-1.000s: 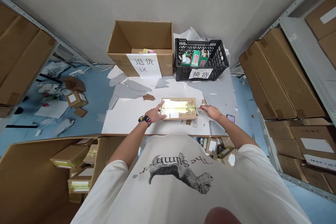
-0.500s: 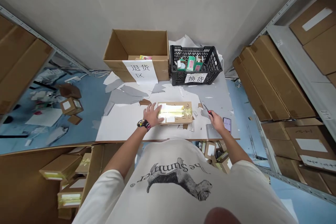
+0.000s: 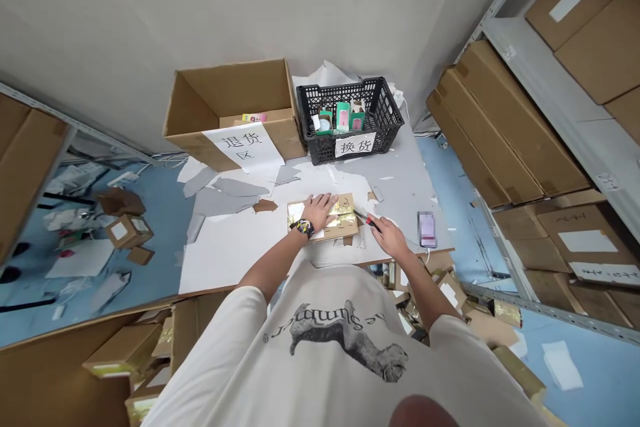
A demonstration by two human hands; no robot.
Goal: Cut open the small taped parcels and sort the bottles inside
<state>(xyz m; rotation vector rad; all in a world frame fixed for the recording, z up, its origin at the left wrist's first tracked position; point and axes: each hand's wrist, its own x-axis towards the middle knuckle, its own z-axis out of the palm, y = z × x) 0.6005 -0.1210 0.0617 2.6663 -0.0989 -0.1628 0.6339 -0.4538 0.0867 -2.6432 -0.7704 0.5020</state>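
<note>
Left hand [image 3: 319, 210] spread flat, palm down on cardboard parcel [image 3: 345, 230], fingers open, pinning it to tabletop [image 3: 230, 260]. Parcel near tabletop's front edge, gold tape [image 3: 343, 208] across top. Right hand [image 3: 387, 239] closed narrow around red-handled tool [image 3: 370, 220], tip just beside parcel's right edge. Firm flat press should stop parcel sliding; tip best kept low, angled away from left hand. Phone [image 3: 427, 229] lies on tabletop, right of right hand
</note>
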